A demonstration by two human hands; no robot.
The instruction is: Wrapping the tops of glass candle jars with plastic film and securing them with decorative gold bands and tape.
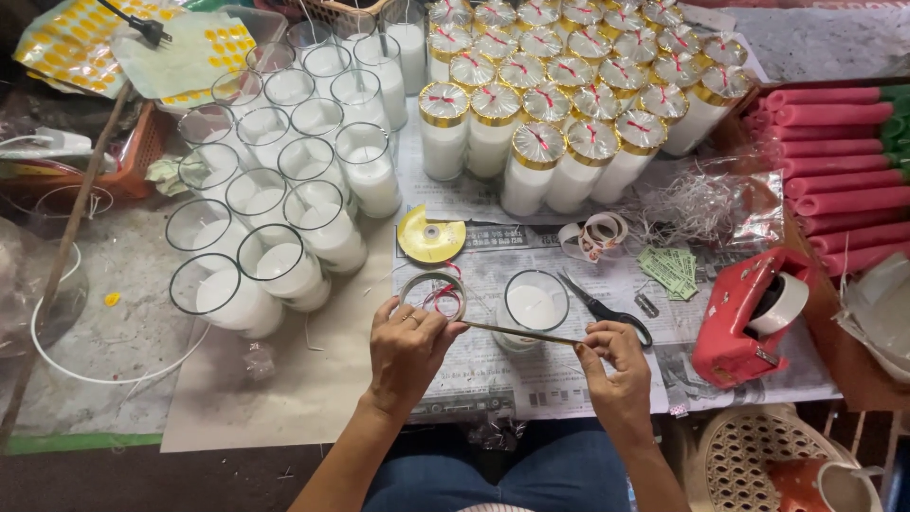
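Observation:
My left hand [408, 346] pinches one end of a narrow gold ribbon strip [519, 332], and my right hand [616, 365] pinches the other end, stretching it taut between them. Just behind the strip stands an uncovered glass candle jar [534, 308] filled with white wax. A clear-wrapped lid ring with red string [433, 294] lies by my left fingers. A gold ribbon spool [430, 235] lies further back on the newspaper [531, 379].
Several uncovered glass candles [284, 190] stand at the left, several gold-banded wrapped candles [569, 104] at the back. Scissors [602, 308], a red tape dispenser [749, 313], green tags [668, 270], tape rolls [595, 235] and pink wax sticks [834, 171] lie to the right.

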